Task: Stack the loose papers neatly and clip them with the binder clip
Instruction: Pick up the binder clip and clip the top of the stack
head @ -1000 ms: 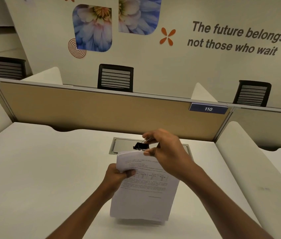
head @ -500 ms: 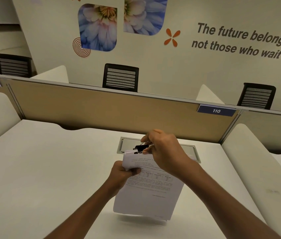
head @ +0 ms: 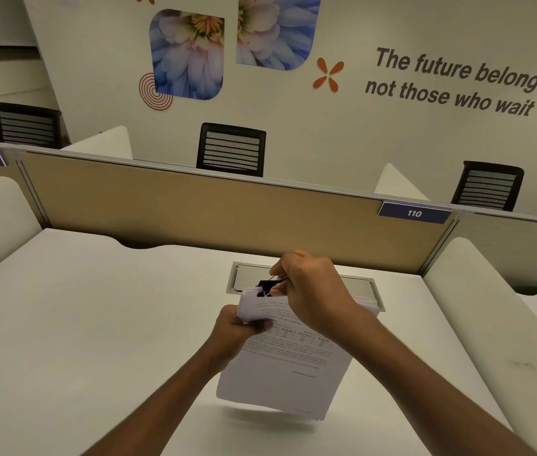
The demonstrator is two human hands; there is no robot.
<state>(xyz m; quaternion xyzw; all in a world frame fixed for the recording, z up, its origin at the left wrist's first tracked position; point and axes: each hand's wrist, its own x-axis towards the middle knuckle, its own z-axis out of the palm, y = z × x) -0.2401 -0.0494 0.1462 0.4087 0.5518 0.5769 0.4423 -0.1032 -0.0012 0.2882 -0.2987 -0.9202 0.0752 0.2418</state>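
Above a smooth white counter [head: 79, 324], the left hand [head: 235, 329] fingers grip a printed paper stack [head: 288, 363] near its top corner. The right hand [head: 313, 291] fingers pinch a black metal clip [head: 268, 286] at the stack's top edge.

Two forearms entered from the bottom edge of the frame, both bare with no sleeve visible anywhere along them. The left hand [head: 239, 327] and the right hand [head: 313, 291] were ungloved; no ring, watch or band showed.
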